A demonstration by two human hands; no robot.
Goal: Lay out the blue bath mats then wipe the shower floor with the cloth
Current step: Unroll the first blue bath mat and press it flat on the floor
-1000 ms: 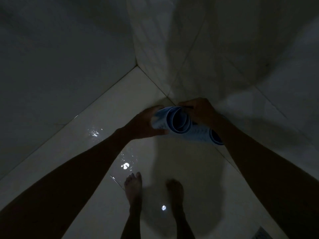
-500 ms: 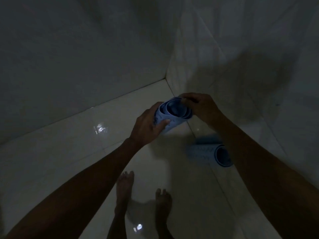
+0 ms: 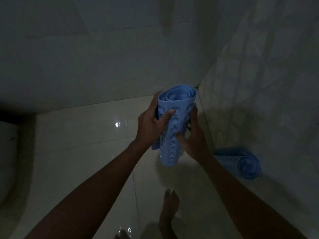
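Both hands clasp a rolled blue bath mat (image 3: 174, 125) held upright above the floor: the left hand (image 3: 151, 123) wraps its upper part, thumb pressed on the suction cups, and the right hand (image 3: 194, 135) curls round its lower right side. A second rolled mat (image 3: 241, 163) lies on the glossy pale tiled floor (image 3: 86, 152) against the right wall (image 3: 259, 83). The room is dim; a bare foot (image 3: 170, 206) stands near, another is cut off by the bottom edge.

Dim home shower corner: glossy wet floor tiles (image 3: 86, 161), tiled walls (image 3: 103, 57), bare feet (image 3: 170, 204).
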